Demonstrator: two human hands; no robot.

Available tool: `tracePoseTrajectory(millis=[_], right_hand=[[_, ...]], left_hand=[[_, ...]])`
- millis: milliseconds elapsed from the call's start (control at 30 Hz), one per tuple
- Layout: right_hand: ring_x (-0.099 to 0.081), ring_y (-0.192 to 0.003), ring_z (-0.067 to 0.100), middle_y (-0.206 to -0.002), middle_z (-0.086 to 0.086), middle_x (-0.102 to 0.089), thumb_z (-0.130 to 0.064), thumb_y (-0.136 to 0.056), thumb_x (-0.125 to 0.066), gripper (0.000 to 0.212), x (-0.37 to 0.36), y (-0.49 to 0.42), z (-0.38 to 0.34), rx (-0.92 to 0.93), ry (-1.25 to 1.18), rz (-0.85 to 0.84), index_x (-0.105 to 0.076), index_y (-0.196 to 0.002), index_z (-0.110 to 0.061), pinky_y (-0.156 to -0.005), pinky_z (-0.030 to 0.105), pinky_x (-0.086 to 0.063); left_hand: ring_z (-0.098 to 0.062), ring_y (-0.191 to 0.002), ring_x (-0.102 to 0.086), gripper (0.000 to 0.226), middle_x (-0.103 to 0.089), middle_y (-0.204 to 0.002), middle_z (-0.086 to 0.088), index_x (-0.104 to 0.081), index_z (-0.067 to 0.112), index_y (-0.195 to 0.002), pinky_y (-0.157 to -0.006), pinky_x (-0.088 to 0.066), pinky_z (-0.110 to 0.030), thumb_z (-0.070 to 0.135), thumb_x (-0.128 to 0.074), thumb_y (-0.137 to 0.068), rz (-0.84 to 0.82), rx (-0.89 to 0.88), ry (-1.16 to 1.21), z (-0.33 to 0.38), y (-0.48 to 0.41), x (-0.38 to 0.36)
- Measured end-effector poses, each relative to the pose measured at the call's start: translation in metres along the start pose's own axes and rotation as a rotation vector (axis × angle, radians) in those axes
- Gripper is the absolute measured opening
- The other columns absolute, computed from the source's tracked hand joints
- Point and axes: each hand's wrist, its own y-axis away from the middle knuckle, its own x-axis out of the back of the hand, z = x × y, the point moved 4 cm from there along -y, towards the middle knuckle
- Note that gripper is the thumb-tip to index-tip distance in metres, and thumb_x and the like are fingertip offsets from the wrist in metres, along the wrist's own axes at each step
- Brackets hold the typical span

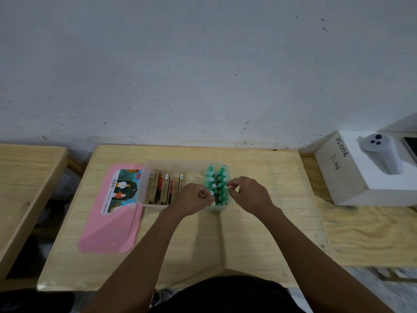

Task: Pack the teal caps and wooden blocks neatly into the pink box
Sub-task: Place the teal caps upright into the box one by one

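teal caps (216,184) sit right in the box (142,190), wooden blocks (163,188) left. left hand (191,199) and right hand (251,193) each pinch one.

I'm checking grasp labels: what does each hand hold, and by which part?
The left hand seems to pinch the top of the nearest teal cap; the right hand, likewise, the top of another teal cap in the right row.

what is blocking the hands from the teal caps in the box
Nothing visible. The box is open, its pink lid flat on the table to its left. Both the left hand and right hand are at the teal caps.
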Motion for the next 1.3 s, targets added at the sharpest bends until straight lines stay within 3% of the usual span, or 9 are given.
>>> tracePoseTrajectory(millis=[167, 300, 467, 667, 900, 1033, 1100, 1167, 1300], right_hand=[[-0.053, -0.107, 0.017, -0.112, -0.004, -0.064, -0.031, -0.095, -0.055, 0.025, -0.003, -0.007, -0.023, 0.142, 0.185, 0.013, -0.068, -0.115, -0.027, -0.079, 0.033, -0.047], [-0.053, -0.107, 0.022, -0.113, 0.001, -0.065, -0.029, -0.097, -0.05, 0.027, -0.008, -0.02, -0.039, 0.228, 0.333, -0.058, -0.067, -0.117, -0.023, -0.082, 0.036, -0.043], [-0.056, -0.099, 0.022, -0.101, 0.001, -0.069, -0.025, -0.096, -0.049, 0.022, -0.013, -0.032, -0.048, 0.256, 0.4, -0.117, -0.07, -0.102, -0.021, -0.079, 0.035, -0.041], [-0.058, -0.101, 0.023, -0.104, 0.0, -0.07, -0.025, -0.096, -0.05, 0.023, -0.017, -0.034, -0.05, 0.304, 0.387, -0.127, -0.071, -0.103, -0.021, -0.08, 0.036, -0.041], [-0.057, -0.114, 0.019, -0.121, -0.004, -0.068, -0.028, -0.097, -0.052, 0.029, -0.011, -0.034, -0.046, 0.271, 0.311, -0.122, -0.066, -0.122, -0.028, -0.091, 0.037, -0.042], [-0.061, -0.102, 0.013, -0.113, -0.012, -0.069, -0.03, -0.093, -0.058, 0.026, -0.002, -0.023, -0.031, 0.144, 0.122, -0.036, -0.067, -0.117, -0.032, -0.079, 0.03, -0.046], [-0.061, -0.095, 0.01, -0.108, -0.014, -0.069, -0.033, -0.091, -0.06, 0.022, -0.005, -0.015, -0.027, 0.095, 0.061, -0.049, -0.068, -0.112, -0.033, -0.072, 0.026, -0.043], [-0.061, -0.095, 0.01, -0.103, -0.015, -0.068, -0.04, -0.09, -0.061, 0.026, -0.013, -0.007, -0.028, 0.075, 0.043, -0.094, -0.067, -0.114, -0.035, -0.074, 0.028, -0.046], [-0.061, -0.1, 0.016, -0.107, -0.009, -0.067, -0.047, -0.09, -0.058, 0.035, -0.023, -0.001, -0.032, 0.047, 0.075, -0.082, -0.064, -0.122, -0.036, -0.082, 0.034, -0.051]], left_hand=[[-0.012, -0.079, -0.064, 0.023, -0.068, -0.087, 0.002, -0.071, 0.021, -0.096, -0.069, -0.049, -0.026, 0.037, -0.071, -0.08, 0.102, 0.016, 0.017, -0.001, -0.002, 0.006], [-0.015, -0.083, -0.067, 0.028, -0.072, -0.09, 0.001, -0.073, 0.022, -0.102, -0.079, -0.055, -0.033, 0.035, -0.073, -0.078, 0.098, 0.018, -0.006, 0.001, -0.005, 0.002], [-0.012, -0.083, -0.067, 0.022, -0.074, -0.093, 0.004, -0.075, 0.024, -0.098, -0.08, -0.057, -0.04, 0.034, -0.07, -0.079, 0.111, -0.004, -0.048, 0.001, -0.007, -0.001], [-0.014, -0.083, -0.067, 0.024, -0.075, -0.097, -0.001, -0.075, 0.019, -0.101, -0.08, -0.057, -0.04, 0.031, -0.07, -0.08, 0.097, -0.03, -0.029, 0.0, -0.007, -0.002], [-0.012, -0.079, -0.067, 0.02, -0.076, -0.095, -0.001, -0.076, 0.019, -0.098, -0.078, -0.056, -0.037, 0.028, -0.071, -0.081, 0.089, -0.038, 0.004, -0.002, -0.007, -0.003], [-0.005, -0.083, -0.065, 0.022, -0.074, -0.102, 0.003, -0.075, 0.02, -0.101, -0.084, -0.055, -0.032, 0.032, -0.068, -0.084, 0.074, -0.039, 0.044, -0.006, -0.003, 0.006], [-0.004, -0.085, -0.064, 0.024, -0.073, -0.104, 0.003, -0.074, 0.018, -0.104, -0.084, -0.051, -0.026, 0.032, -0.066, -0.086, 0.134, -0.034, 0.03, -0.008, 0.002, 0.018], [-0.011, -0.087, -0.065, 0.024, -0.074, -0.103, -0.001, -0.073, 0.015, -0.105, -0.083, -0.049, -0.025, 0.028, -0.065, -0.087, 0.319, -0.03, -0.036, -0.016, 0.008, 0.037], [-0.029, -0.113, -0.05, 0.037, -0.062, -0.12, -0.011, -0.064, 0.014, -0.115, -0.091, -0.045, -0.043, 0.036, -0.052, -0.088, 0.705, 0.16, -0.286, -0.042, 0.026, 0.074]])
